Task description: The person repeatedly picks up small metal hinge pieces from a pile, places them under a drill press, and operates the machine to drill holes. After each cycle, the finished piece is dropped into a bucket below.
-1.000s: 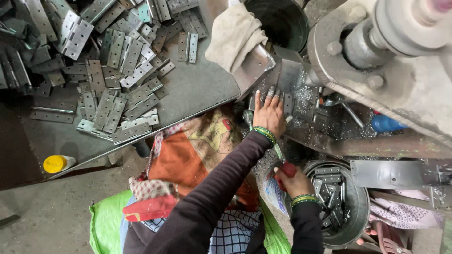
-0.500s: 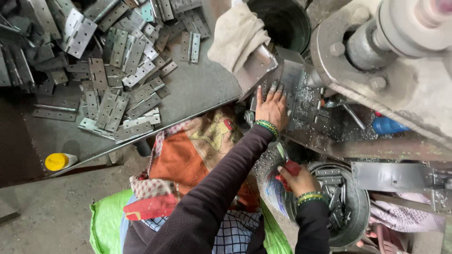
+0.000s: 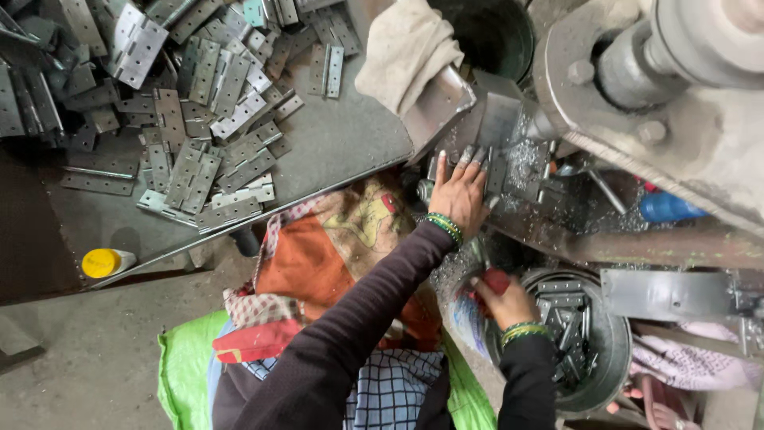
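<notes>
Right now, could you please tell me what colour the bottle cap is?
Yellow cap, best in the head view.

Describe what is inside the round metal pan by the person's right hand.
The round metal pan holds a loose heap of grey metal hinges. The right hand, gripping something red, covers its left rim, and the pan's bottom is hidden under the pieces.

My workshop corner from above: a grey sheet-metal table (image 3: 350,151) runs along the upper left, heaped with flat steel hinge plates (image 3: 191,95), a pale cloth (image 3: 402,48) draped over its far edge. Bare, dusty concrete floor (image 3: 87,358) lies below, where a yellow-capped bottle (image 3: 107,261) rests under the table's edge. A heavy grey machine housing (image 3: 676,103) fills the upper right. Flat, dull daylight, no hard shadows
</notes>
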A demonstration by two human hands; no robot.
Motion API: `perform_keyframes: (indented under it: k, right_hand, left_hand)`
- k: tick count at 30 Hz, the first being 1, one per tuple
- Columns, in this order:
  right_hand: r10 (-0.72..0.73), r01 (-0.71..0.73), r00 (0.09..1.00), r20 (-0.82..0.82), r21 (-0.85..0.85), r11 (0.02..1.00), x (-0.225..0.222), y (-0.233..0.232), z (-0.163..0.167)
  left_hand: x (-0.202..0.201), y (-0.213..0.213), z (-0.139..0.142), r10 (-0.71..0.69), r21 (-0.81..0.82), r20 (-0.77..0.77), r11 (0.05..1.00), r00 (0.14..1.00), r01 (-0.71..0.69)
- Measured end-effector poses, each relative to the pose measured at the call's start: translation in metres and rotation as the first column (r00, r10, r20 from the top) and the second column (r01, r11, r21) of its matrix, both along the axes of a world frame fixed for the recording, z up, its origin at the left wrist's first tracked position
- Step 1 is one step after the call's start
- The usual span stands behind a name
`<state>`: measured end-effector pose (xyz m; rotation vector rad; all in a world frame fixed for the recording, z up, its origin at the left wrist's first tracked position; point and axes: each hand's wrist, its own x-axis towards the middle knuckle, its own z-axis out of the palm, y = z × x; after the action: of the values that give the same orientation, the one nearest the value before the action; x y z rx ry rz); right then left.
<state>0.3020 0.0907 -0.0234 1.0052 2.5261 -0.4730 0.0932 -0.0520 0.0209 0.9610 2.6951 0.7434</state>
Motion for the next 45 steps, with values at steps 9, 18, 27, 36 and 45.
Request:
perform_keyframes:
  k: [9,18,27,36,45]
  right_hand:
    - [-0.136,0.128,0.968,-0.211,-0.051,0.991,0.006,-0.035,-0.036]
    - [0.006,-0.001,0.998,0.061,-0.078,0.997,-0.011,-0.002,0.018]
    - [-0.117,0.111,0.984,-0.132,-0.052,0.993,0.007,-0.03,-0.071]
    - [-0.101,0.097,0.994,-0.041,-0.087,0.991,0.004,0.005,-0.015]
    - [-0.135,0.128,0.98,-0.146,-0.057,0.99,0.013,-0.022,-0.089]
  left_hand:
    - [-0.012,0.012,-0.01,0.066,0.105,-0.091,0.993,0.994,-0.056]
    - [-0.013,0.005,-0.009,0.051,-0.02,-0.164,0.998,0.985,-0.055]
    - [-0.019,0.019,-0.02,0.081,-0.018,-0.184,0.996,0.98,-0.085]
    - [-0.013,0.014,-0.027,0.077,0.12,-0.147,0.991,0.986,-0.059]
    - [-0.026,0.026,-0.022,0.113,0.089,-0.17,0.991,0.979,-0.099]
